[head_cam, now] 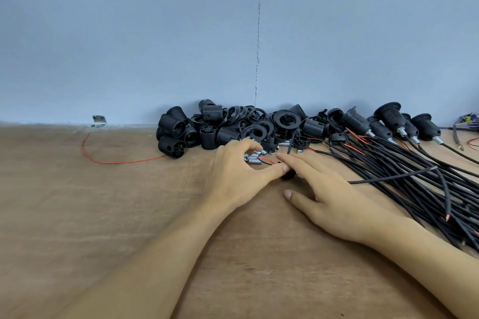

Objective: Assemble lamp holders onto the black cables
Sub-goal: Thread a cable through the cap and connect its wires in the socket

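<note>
Holders [220, 128]: black, ribbed, heaped. Cables [404, 163]: black, bundled. I see left hand [234, 173] curled, grip unclear; right hand [337, 201] fingers straight.

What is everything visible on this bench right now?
holder shells: many, black, piled against the wall
rings: many, black, same pile
cables: large bundle, black, right side
finished holders: several, black, rear right
metal tubes: few, silver, by left hand
small part: one, black, between the hands
loose wire: one, red, left of pile
bracket: one, metal, wall's foot, left
table: one, brown wood, underneath
wall: one, blue-grey, behind
left hand: one, fingers curled, thumb at small part
right hand: one, fingers straight, by small part
</note>
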